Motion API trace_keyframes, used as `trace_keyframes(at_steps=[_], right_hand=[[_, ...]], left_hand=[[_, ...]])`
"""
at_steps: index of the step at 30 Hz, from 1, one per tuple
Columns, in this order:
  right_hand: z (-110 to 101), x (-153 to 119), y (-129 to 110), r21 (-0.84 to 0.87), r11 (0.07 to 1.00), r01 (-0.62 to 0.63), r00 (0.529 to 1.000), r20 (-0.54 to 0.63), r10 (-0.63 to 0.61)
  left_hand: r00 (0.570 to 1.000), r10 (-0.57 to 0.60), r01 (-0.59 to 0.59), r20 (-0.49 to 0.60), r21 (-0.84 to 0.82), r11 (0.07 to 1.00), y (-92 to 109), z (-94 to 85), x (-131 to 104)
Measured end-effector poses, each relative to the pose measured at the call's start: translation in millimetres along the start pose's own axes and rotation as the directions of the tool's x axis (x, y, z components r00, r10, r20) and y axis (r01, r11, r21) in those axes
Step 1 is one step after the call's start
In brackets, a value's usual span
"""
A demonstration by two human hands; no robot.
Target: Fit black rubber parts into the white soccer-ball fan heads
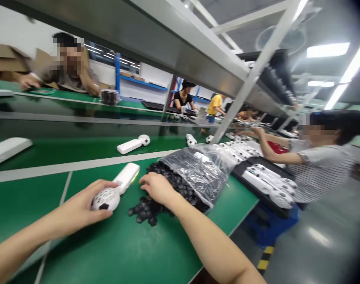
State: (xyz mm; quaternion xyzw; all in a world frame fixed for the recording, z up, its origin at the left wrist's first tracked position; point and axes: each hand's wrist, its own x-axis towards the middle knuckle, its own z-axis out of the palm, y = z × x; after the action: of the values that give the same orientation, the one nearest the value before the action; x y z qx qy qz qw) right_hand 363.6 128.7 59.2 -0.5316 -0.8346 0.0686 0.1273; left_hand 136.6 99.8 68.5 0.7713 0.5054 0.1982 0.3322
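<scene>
Step in hand looked like picking a small part for the unit: left hand (85, 205) had its fingers and thumb curled round the ball-patterned head of a white unit (113, 196), holding it on or just over the green table (123, 256), handle pointing away from the person. One black patch (103, 206) showed on that head; the rest of the visible lattice looked white, so probably more patches were due. Right hand (160, 191) was at the mouth of the clear plastic bag (205, 167), fingers bent at the near edge of the black pieces (182, 183); couldn't tell if they pinched one or were loose. A loose spill (144, 211) of the same pieces lay just beside, between bag and unit. Next move seemed to call for getting a single piece free, turned right way up, then bringing it across to the head while the left grip stayed steady. Main risk, judging by the heap: grabbing several at once.
</scene>
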Motion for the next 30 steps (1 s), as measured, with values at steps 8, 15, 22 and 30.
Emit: trace_keyframes(at_steps=[8, 15, 22, 30], right_hand=[[0.1, -6.5, -8.7, 0.31, 0.926, 0.213, 0.96, -0.244, -0.139], [-0.1, -14.8, -31.8, 0.353, 0.832, 0.427, 0.9, -0.252, -0.356], [9.8, -8.7, -35.5, 0.279, 0.81, 0.516, 0.854, -0.238, -0.462], [16.5, -1.8, -37.3, 0.472, 0.765, 0.438, 0.897, -0.289, -0.334]], left_hand=[[0.976, 0.163, -0.162, 0.143, -0.017, 0.987, 9.5, -15.3, -6.8], [0.992, 0.119, -0.12, -0.045, -0.003, 0.993, 7.7, 1.1, -8.0], [0.987, 0.149, -0.147, -0.059, 0.034, 0.989, 2.8, 5.2, -3.0], [0.982, 0.137, -0.132, -0.132, 0.049, 0.99, 7.2, 9.2, -3.6]])
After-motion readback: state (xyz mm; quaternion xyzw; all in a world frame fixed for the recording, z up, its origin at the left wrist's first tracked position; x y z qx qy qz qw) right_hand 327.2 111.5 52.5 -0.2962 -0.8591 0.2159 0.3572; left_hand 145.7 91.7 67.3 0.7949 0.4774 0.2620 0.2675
